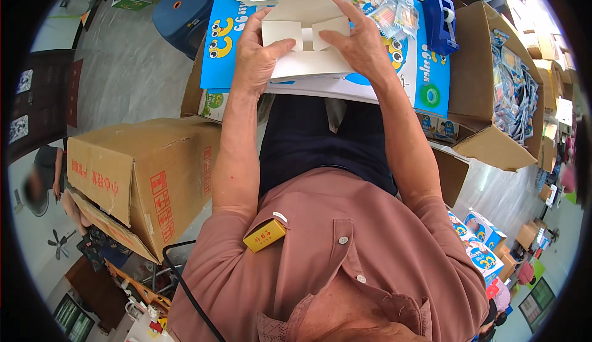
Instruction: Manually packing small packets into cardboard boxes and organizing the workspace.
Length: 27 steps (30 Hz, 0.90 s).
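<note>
Box (311, 65), white, upper centre of the frame, pinched at its inner flaps (281, 34) by left hand (254, 62) and right hand (367, 45), seemingly to steady them; beyond, upper right, loose packets (390, 14) beside blue tape dispenser (438, 26), probably for easy reach.

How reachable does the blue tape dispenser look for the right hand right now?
Likely yes, though the right hand is busy holding the open white carton. The blue tape dispenser stands off to its right; only small packets and printed blue surface seem to lie between, nothing tall.
</note>
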Motion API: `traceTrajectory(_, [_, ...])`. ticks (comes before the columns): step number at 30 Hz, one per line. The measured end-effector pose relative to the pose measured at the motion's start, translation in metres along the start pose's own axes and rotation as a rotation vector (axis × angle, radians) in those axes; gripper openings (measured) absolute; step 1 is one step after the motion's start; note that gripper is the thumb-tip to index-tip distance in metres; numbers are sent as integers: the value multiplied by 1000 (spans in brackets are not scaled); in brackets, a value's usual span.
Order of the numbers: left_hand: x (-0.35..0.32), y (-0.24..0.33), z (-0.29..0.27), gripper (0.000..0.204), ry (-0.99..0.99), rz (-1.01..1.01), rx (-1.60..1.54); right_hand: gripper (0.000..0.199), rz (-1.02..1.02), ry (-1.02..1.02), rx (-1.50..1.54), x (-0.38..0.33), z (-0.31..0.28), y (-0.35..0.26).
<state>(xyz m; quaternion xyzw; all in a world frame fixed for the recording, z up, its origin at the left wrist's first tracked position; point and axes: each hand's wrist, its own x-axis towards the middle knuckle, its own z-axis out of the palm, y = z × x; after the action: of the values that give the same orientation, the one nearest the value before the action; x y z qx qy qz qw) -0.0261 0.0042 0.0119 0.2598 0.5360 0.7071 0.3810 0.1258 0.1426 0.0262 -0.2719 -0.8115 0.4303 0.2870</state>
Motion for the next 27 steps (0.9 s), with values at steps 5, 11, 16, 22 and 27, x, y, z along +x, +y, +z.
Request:
traceTrajectory(5, [-1,-1,3,61,34,21,-33,56,50,-83,44,0,-1,-2])
traceTrajectory(11, [4,-34,-12,44,48,292,-5,43,96,-43,811,4,3,26])
traceTrajectory(16, [4,-25,-10,44,12,284,87,40,97,-123,451,3,2,25])
traceTrajectory(22, [2,-6,-3,58,48,29,345,46,142,-147,-134,7,-6,7])
traceTrajectory(27, [-1,-3,-2,67,96,-37,635,55,81,-198,-183,7,-10,13])
